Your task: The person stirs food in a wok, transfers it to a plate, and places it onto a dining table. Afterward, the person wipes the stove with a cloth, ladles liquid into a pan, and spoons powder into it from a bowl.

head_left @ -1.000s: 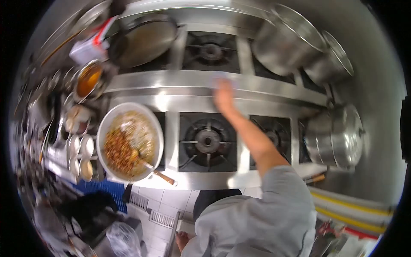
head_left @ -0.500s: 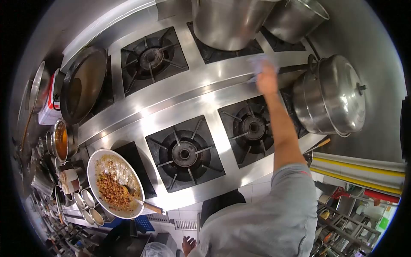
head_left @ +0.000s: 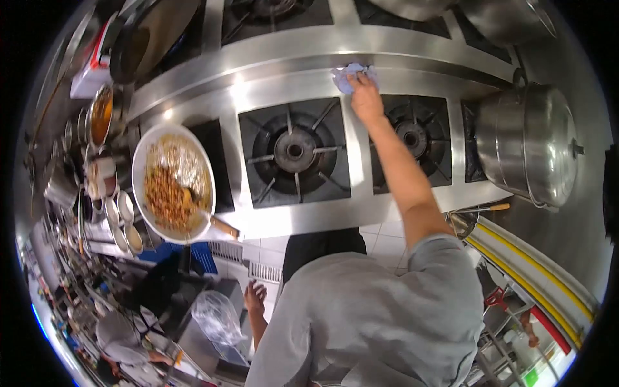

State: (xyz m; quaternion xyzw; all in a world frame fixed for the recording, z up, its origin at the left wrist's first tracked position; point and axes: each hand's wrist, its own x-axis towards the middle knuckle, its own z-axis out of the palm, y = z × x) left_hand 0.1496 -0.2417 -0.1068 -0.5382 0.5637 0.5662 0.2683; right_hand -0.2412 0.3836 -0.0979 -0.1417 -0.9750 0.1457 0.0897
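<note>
My right hand (head_left: 366, 98) is closed on a crumpled bluish-purple cloth (head_left: 348, 76), which lies against the steel stove top (head_left: 290, 86) behind the front burners. Below and to either side of it are two front burners, the middle one (head_left: 294, 150) and the right one (head_left: 411, 138). My left hand (head_left: 255, 295) hangs low beside my body, fingers apart, holding nothing. At the left front, a wide white pan (head_left: 140, 174) holds browned chopped food (head_left: 169, 200), and a wooden-handled utensil (head_left: 224, 226) rests in it.
A large lidded steel pot (head_left: 525, 145) stands at the right end. Big pots (head_left: 509, 19) and a dark wok (head_left: 138, 48) sit at the back. Bowls and a tub of orange liquid (head_left: 101, 116) line the left side. Another person (head_left: 122, 342) is at lower left.
My right hand has moved left along the stove top with the cloth. The view has tilted down, so more of my body and my left hand show.
</note>
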